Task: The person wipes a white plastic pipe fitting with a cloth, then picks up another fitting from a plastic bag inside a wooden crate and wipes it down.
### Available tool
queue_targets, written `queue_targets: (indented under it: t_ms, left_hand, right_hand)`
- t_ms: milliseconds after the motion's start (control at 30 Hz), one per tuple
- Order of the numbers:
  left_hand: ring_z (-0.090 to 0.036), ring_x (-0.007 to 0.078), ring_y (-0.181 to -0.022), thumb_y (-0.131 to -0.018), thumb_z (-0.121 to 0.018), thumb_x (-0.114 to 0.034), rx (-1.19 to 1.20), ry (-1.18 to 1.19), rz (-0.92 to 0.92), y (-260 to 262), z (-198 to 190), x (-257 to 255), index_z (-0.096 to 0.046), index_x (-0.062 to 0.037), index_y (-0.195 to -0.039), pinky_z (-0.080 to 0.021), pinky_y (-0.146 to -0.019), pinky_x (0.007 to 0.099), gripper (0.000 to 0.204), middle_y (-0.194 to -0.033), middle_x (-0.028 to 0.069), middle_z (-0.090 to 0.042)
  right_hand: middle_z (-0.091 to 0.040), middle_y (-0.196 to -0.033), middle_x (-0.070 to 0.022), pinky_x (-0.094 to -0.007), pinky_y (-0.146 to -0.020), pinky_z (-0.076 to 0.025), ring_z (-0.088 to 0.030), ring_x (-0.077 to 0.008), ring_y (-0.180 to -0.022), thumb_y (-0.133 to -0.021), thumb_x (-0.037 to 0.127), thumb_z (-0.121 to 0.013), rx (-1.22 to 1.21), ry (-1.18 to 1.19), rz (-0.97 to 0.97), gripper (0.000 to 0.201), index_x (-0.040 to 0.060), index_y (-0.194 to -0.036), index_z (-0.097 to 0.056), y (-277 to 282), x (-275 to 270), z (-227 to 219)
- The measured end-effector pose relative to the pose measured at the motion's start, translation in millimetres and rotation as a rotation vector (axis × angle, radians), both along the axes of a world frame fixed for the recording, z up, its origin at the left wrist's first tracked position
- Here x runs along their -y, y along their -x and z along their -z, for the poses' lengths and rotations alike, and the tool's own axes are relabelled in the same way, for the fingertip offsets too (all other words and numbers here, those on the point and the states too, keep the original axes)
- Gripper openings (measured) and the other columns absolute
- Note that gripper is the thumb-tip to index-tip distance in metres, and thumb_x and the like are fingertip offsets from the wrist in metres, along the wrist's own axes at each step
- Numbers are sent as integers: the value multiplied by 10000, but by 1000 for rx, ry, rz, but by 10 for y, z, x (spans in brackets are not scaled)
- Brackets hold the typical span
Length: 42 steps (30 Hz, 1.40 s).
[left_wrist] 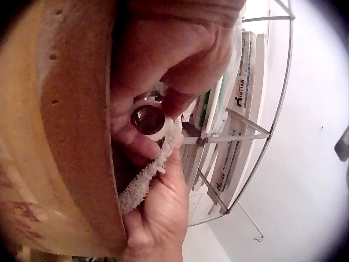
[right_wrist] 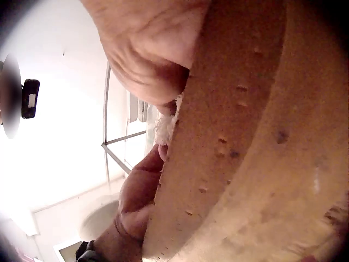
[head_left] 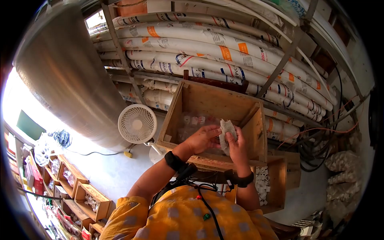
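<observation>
In the head view, my left hand (head_left: pixel 202 139) and right hand (head_left: pixel 239 149) meet over a wooden box (head_left: pixel 170 116). Between finger and thumb, the left hand holds a white pipe fitting (left_wrist: pixel 148 119), its round, metal-threaded opening showing in the left wrist view. A fluffy white cloth (head_left: pixel 228 137) is gripped in the right hand, bunched up against the fitting. In the right wrist view the box wall hides most of the fingers, and only a bit of the cloth (right_wrist: pixel 165 129) shows. Clear plastic bags (head_left: pixel 191 121) lie inside the box below the hands.
Long wrapped pipes (head_left: pixel 192 44) fill a metal rack behind the box. A white fan (head_left: pixel 137 124) stands to the left. Another wooden box with white fittings (head_left: pixel 262 185) sits at lower right, and several small boxes (head_left: pixel 92 202) line the lower left.
</observation>
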<state>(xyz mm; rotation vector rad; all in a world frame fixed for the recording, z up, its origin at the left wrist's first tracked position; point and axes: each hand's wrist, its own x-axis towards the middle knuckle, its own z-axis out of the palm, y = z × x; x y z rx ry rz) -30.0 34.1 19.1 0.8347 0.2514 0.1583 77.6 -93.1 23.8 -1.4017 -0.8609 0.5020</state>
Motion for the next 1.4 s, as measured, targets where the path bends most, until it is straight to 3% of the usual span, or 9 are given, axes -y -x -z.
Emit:
queue_targets:
  t_ms: [267, 400, 567, 700, 900, 1067, 1200, 1300, 1400]
  left_hand:
    - [-614, 209, -844, -959, -478, -222, 9, 21, 20, -15, -13, 22, -427, 7, -1261, -526, -738, 327, 383, -1086, 115, -568]
    - [-614, 184, -842, -969, -449, -231, 11, 1, 39, -11, -21, 23, -425, -18, -1273, -526, -709, 307, 372, -1058, 90, -588]
    - [-613, 159, -842, -980, -414, -231, 53, 64, 34, -32, 24, -13, -481, -41, -1221, -529, -698, 293, 313, -1047, 65, -596]
    - [-606, 127, -840, -956, -479, -225, 78, 11, 58, -6, -2, -21, -505, -55, -1192, -522, -700, 271, 291, -1023, 38, -603]
    - [-597, 101, -801, -908, -574, -219, 85, -73, 128, -17, -2, -26, -514, -55, -1175, -489, -673, 222, 319, -981, 16, -606]
    - [-602, 93, -739, -888, -608, -243, 34, -108, 119, -8, -19, -12, -529, -52, -1150, -452, -612, 195, 334, -927, 12, -609]
    - [-594, 108, -762, -919, -542, -204, 36, -62, 97, 6, -38, 5, -518, -58, -1165, -463, -651, 212, 287, -950, 17, -609]
    - [-589, 120, -763, -944, -480, -225, 40, -43, 45, 10, -14, 10, -519, -58, -1161, -460, -641, 222, 277, -972, 25, -603]
    - [-583, 129, -766, -961, -427, -244, 28, -23, 18, 8, 12, -4, -519, -60, -1160, -463, -632, 238, 286, -995, 32, -596]
  right_hand:
    - [-616, -885, -95, -279, -739, -445, -539, -134, -807, -947, 303, -522, 112, 94, 186, 328, -15, -1021, -543, -40, 16, 45]
    - [-609, -852, -79, -285, -734, -444, -533, -140, -787, -943, 320, -526, 82, 77, 237, 337, -12, -1001, -546, -89, 5, 117]
    - [-603, -897, -74, -286, -757, -449, -546, -143, -819, -896, 268, -608, 100, 6, 80, 312, -5, -1030, -536, -61, 13, 51]
    - [-599, -940, -75, -287, -765, -456, -555, -148, -842, -861, 222, -660, 105, 44, 12, 338, -2, -1074, -524, -85, 31, 68]
    - [-578, -843, -20, -247, -700, -433, -500, -91, -779, -929, 308, -562, 176, 19, 49, 300, 13, -972, -528, -34, 32, 17]
    - [-582, -842, -18, -248, -680, -422, -487, -94, -755, -951, 320, -518, 164, 63, 77, 324, -2, -987, -536, -26, 64, 5]
    - [-586, -845, -19, -244, -691, -427, -500, -104, -754, -944, 325, -531, 100, 83, 128, 335, -1, -1018, -529, -8, 63, -1]
    - [-592, -862, -20, -243, -704, -438, -517, -102, -761, -929, 320, -560, 238, 61, 57, 342, 4, -1054, -517, -28, 23, 65]
    - [-596, -894, -23, -245, -726, -444, -527, -95, -787, -914, 311, -586, 141, 38, -63, 351, 8, -1075, -509, 33, 33, -93]
